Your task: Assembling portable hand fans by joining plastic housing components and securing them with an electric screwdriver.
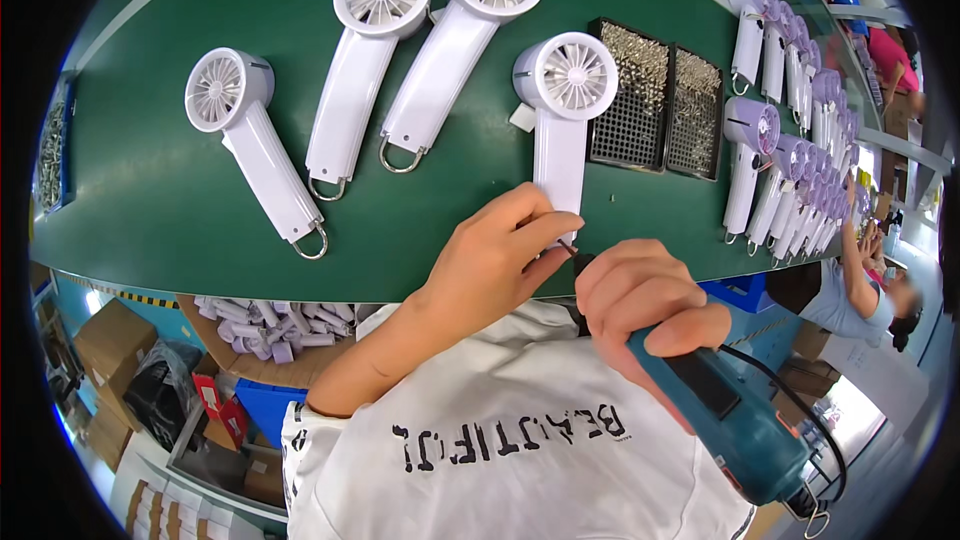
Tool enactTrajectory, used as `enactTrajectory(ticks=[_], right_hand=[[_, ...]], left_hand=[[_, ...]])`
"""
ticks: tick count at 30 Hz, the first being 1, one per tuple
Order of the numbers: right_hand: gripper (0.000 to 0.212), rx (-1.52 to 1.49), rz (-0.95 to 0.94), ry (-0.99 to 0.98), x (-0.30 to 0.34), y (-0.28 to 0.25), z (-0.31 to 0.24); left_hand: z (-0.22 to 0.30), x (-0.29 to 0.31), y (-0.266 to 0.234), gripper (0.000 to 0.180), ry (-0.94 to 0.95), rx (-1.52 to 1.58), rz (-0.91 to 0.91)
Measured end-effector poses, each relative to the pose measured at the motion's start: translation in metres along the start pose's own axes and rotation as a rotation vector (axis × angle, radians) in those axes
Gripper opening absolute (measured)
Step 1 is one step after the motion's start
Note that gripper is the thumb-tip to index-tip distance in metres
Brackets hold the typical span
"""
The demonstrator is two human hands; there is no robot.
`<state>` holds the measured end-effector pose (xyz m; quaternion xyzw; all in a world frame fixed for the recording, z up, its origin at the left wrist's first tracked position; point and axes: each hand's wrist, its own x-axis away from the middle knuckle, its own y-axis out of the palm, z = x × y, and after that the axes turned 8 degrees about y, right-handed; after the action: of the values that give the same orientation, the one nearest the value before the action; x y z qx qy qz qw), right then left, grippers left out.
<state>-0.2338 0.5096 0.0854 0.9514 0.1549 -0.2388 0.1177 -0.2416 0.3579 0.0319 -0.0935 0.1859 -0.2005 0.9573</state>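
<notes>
My left hand [497, 257] pinches the lower end of a white handheld fan [563, 115] that lies flat on the green table [170, 190]. My right hand [640, 302] grips a teal electric screwdriver [735, 420] with a black cable. Its tip sits at the fan's handle end, right beside my left fingertips. Three more white fans [350, 70] lie in a row to the left, each with a metal ring at the handle end.
Two black screw trays [655, 95] stand just right of the held fan. Several finished purple-and-white fans [790, 140] are lined up at the right. Another person [860, 290] sits at the far right. Cardboard boxes [105, 340] and a bin of purple parts [270, 325] lie below the table edge.
</notes>
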Motion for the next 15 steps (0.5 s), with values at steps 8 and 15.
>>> enactTrajectory(ticks=[8,15], right_hand=[[0.065,0.071,-0.028,-0.127,0.007,0.003,0.007],[0.061,-0.086,0.408,-0.311,0.011,0.028,-0.039]], left_hand=[[0.018,0.001,0.021,0.052,-0.028,-0.411,0.099],[0.020,0.018,0.007,0.044,-0.016,-0.353,0.234]])
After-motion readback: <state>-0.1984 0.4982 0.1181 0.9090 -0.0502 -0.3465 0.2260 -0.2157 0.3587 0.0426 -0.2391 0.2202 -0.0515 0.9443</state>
